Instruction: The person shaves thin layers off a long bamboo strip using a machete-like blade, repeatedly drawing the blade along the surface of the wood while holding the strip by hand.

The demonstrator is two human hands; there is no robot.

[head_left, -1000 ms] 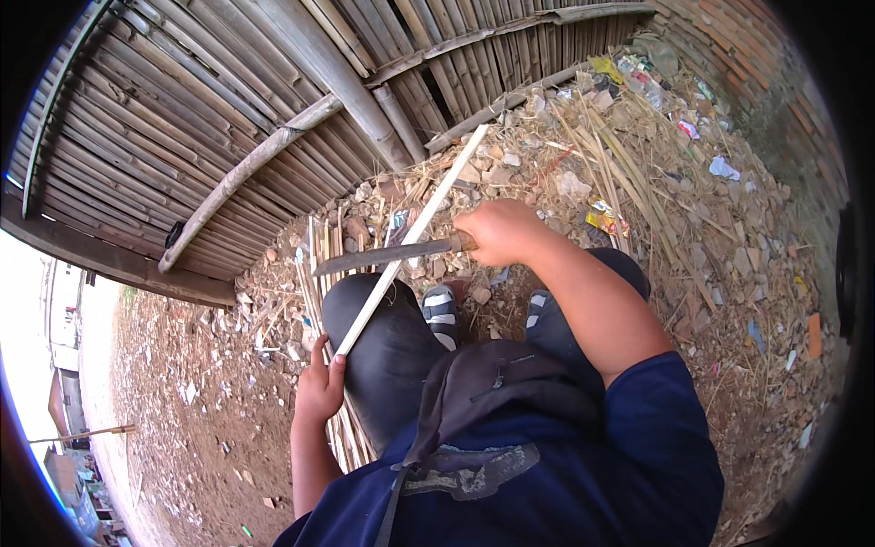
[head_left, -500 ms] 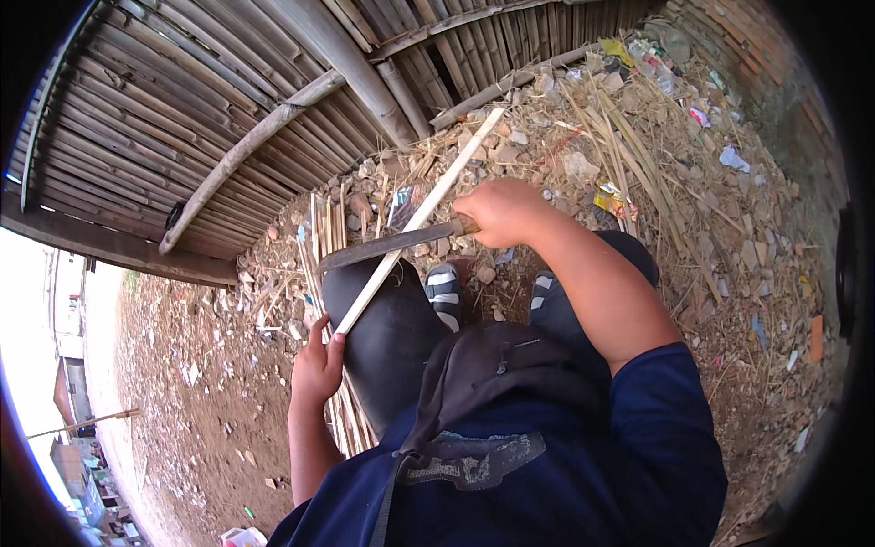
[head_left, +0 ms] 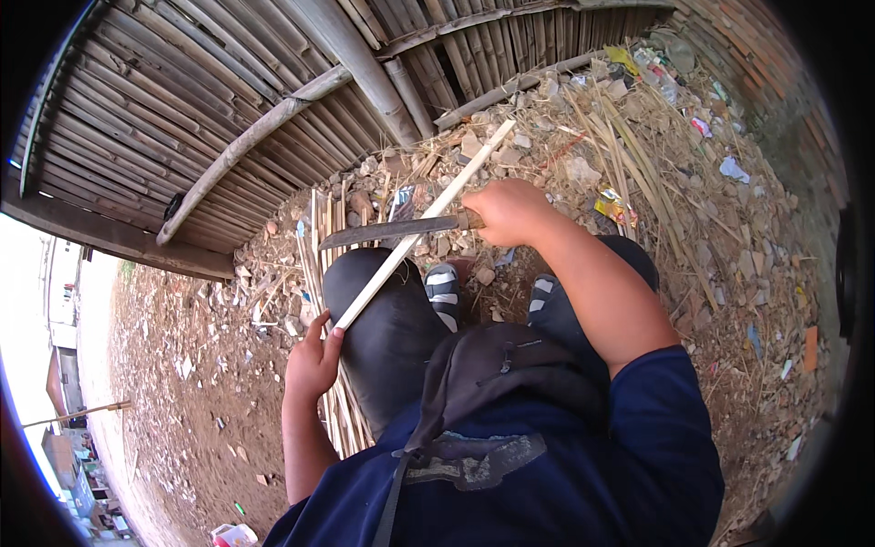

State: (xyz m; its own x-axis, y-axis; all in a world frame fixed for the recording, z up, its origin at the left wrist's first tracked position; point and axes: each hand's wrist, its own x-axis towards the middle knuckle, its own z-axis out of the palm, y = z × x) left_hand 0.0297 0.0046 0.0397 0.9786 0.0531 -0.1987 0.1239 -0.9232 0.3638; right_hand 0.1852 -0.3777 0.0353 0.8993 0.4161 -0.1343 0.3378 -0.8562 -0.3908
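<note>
My left hand (head_left: 314, 357) grips the near end of a long pale bamboo strip (head_left: 437, 208), which slants up and away to the right across my left knee. Closed round a wooden handle, my right hand (head_left: 512, 212) holds a machete (head_left: 392, 232) with a dark, worn blade. The blade lies across the strip a little beyond the knee, its tip pointing left. Under and beside my left leg rests a bundle of split bamboo strips (head_left: 344, 415). How the left fingertips sit under the strip is hidden.
A bamboo slat wall (head_left: 228, 100) with round poles stands ahead. Stones, straw and litter cover the ground, with loose bamboo strips (head_left: 643, 164) at the far right. A brick wall (head_left: 775, 64) borders the right side. A white container (head_left: 235, 535) sits at the lower left.
The machete has moved slightly away from me along the strip, and its blade has turned more level. The left hand still holds the strip's near end.
</note>
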